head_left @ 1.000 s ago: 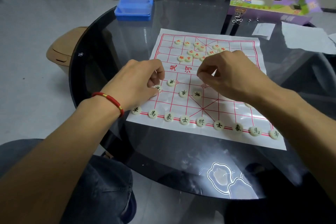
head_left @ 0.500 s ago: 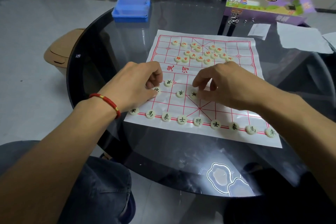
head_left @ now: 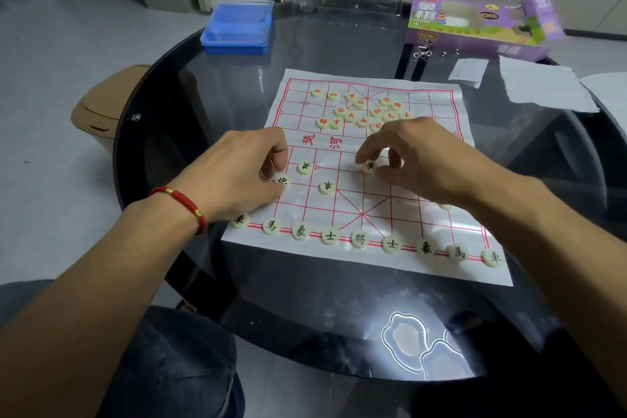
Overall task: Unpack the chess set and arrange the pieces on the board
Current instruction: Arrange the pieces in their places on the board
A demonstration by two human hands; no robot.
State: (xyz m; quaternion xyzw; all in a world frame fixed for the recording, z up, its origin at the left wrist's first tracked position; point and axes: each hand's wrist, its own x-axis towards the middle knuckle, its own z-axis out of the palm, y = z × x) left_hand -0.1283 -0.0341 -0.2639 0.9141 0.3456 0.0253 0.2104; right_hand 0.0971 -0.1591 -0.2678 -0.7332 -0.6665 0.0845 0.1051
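Chinese chess pieces with black characters (head_left: 359,239) line the near edge of a white paper board with red grid lines (head_left: 441,268), spread flat on a round dark glass table (head_left: 203,85). Above that row, the left hand (head_left: 237,176), wearing a red cord bracelet (head_left: 185,202), curls its fingers onto a black cannon piece (head_left: 282,180) near the board's left edge, while the right hand (head_left: 417,159) pinches another black-marked piece (head_left: 369,166) between thumb and fingertips near the board's middle. Farther off, red-marked pieces (head_left: 356,110) sit loosely clustered on the far half, and beyond the board stand a blue plastic box (head_left: 237,29) and a purple cardboard box (head_left: 475,25).
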